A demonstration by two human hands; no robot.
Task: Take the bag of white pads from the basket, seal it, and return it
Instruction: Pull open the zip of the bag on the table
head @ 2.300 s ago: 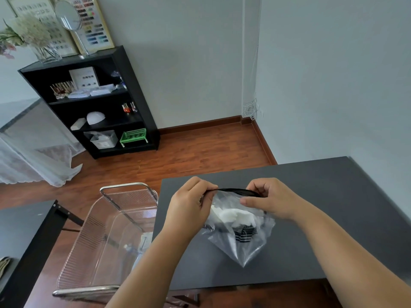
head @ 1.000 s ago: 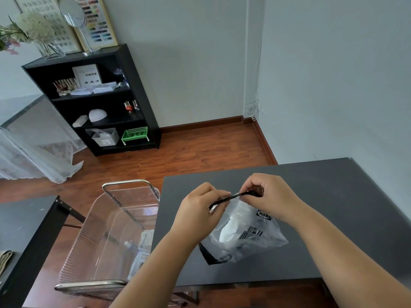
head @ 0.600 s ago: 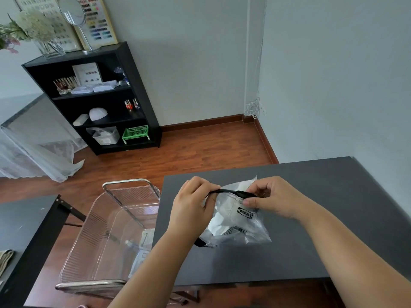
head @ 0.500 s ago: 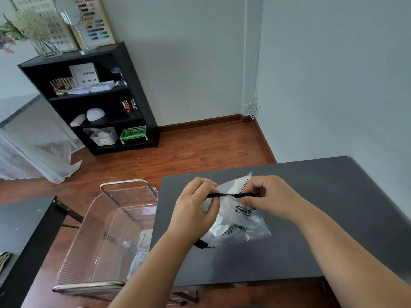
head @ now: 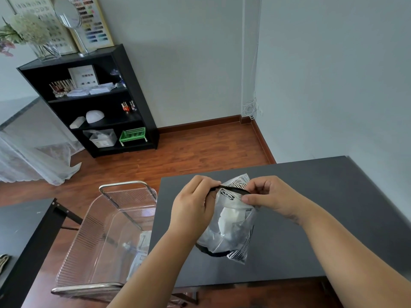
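While both hands are pinching the bag's [head: 229, 227] black zip strip [head: 233, 190], left hand [head: 191, 207] and right hand [head: 270, 197] at opposite ends, the bag is hanging below the fingers over the table [head: 311, 218]. The strip is bowing; uneven pressing is risking gaps. The basket [head: 106, 230] is waiting left of the fingers, a shelf [head: 89, 101] beyond.
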